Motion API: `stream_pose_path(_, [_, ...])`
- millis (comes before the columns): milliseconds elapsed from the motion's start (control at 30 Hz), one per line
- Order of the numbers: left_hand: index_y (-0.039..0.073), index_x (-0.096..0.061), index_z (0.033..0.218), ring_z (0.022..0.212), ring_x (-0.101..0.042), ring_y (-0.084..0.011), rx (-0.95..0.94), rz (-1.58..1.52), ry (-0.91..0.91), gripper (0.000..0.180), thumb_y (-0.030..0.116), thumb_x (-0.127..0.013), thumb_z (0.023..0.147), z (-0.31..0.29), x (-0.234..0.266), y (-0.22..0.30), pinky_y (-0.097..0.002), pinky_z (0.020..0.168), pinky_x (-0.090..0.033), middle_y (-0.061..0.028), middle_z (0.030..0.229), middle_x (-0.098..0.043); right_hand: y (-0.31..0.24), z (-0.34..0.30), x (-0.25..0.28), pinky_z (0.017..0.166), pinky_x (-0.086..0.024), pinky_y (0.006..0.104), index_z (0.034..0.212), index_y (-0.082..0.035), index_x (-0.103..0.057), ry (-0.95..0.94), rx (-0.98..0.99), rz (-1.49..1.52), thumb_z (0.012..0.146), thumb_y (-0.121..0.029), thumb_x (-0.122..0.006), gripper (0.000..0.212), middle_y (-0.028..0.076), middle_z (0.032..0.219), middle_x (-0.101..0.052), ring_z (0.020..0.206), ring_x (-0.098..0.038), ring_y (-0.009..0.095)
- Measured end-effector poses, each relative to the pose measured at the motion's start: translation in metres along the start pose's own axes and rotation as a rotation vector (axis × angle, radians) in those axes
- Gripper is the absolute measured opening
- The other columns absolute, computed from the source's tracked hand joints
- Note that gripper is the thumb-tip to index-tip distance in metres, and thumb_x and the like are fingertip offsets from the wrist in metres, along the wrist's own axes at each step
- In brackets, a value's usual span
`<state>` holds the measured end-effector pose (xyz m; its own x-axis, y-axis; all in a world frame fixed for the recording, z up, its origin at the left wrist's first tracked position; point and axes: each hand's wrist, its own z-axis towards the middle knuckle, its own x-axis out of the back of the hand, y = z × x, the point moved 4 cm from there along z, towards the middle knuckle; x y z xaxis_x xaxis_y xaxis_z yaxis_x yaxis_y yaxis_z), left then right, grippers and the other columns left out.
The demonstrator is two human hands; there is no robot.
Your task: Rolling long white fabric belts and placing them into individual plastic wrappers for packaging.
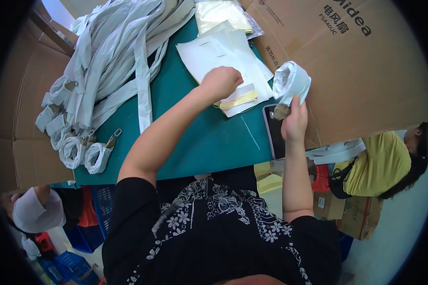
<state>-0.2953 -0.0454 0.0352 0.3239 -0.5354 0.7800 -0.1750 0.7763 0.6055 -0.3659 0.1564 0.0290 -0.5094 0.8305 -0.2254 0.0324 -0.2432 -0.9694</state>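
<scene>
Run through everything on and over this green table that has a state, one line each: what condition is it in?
Left hand: fingers curled, grip hidden from view
Right hand: closed on a strap
Strap in that hand: rolled up
Phone: lying flat, screen dark
Paper sheets: loose, overlapping
White strips: unrolled, heaped
Straps at the table's left: rolled up, grouped together

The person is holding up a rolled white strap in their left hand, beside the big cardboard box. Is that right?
Not quite: the head view shows the rolled white strap in their right hand, beside the big cardboard box.
</scene>
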Motion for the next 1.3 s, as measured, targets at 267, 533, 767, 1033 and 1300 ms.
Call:
stream_pose_path(267, [0.006, -0.068, 0.083, 0.076, -0.062, -0.0240, 0.074, -0.219, -0.309, 0.014, 0.016, -0.066, 0.072, 0.027, -0.058, -0.034, -0.0328, 0.070, -0.049, -0.0110, 0.084, -0.065, 0.009, 0.041, -0.014, 0.093, -0.042, 0.0441, 0.130, -0.002, -0.036, -0.106, -0.168, 0.353, 0.098, -0.025, -0.029, 0.040, 0.011, 0.125, -0.047, 0.113, -0.048, 0.023])
stream_pose_path(533, [0.005, -0.059, 0.076, 0.086, -0.056, -0.0281, -0.445, -0.169, -0.239, 0.003, 0.004, -0.061, 0.074, -0.051, -0.012, 0.003, -0.0357, 0.079, -0.045, -0.0102, 0.084, -0.058, 0.094, 0.086, -0.053, 0.080, -0.049, 0.0420, 0.127, -0.007, -0.040, -0.332, -0.550, 0.363, 0.098, -0.031, -0.032, 0.039, 0.007, 0.114, -0.054, 0.095, -0.056, 0.020])
stream_pose_path(767, [0.006, -0.059, 0.081, 0.076, -0.061, -0.0270, -0.700, -0.833, -0.693, 0.006, 0.011, -0.058, 0.083, -0.191, 0.078, 0.085, -0.0404, 0.087, -0.045, -0.0073, 0.078, -0.062, 0.098, 0.074, -0.057, 0.093, -0.039, 0.0307, 0.126, 0.000, -0.041, -0.482, -0.286, -0.191, 0.096, -0.028, -0.042, 0.041, 0.010, 0.117, -0.053, 0.107, -0.049, 0.018])
stream_pose_path(1033, [-0.001, -0.061, 0.085, 0.064, -0.051, -0.0037, 0.222, -0.867, 0.179, 0.010, 0.009, -0.061, 0.085, -0.169, 0.104, 0.027, -0.0187, 0.055, -0.041, 0.0007, 0.075, -0.059, 0.014, 0.006, -0.116, 0.104, -0.026, 0.0368, 0.128, 0.006, -0.036, -0.758, 0.402, -0.776, 0.091, -0.026, -0.041, 0.050, 0.022, 0.135, -0.034, 0.125, -0.033, 0.032])
stream_pose_path(1300, [0.002, -0.054, 0.080, 0.057, -0.047, -0.0014, 0.247, -0.702, 0.220, 0.020, 0.012, -0.071, 0.077, -0.166, 0.068, 0.011, -0.0161, 0.049, -0.037, 0.0029, 0.063, -0.053, -0.029, -0.055, -0.130, 0.103, -0.027, 0.0396, 0.119, 0.006, -0.045, -0.875, 0.416, -0.801, 0.088, -0.021, -0.043, 0.042, 0.022, 0.134, -0.034, 0.124, -0.035, 0.034])
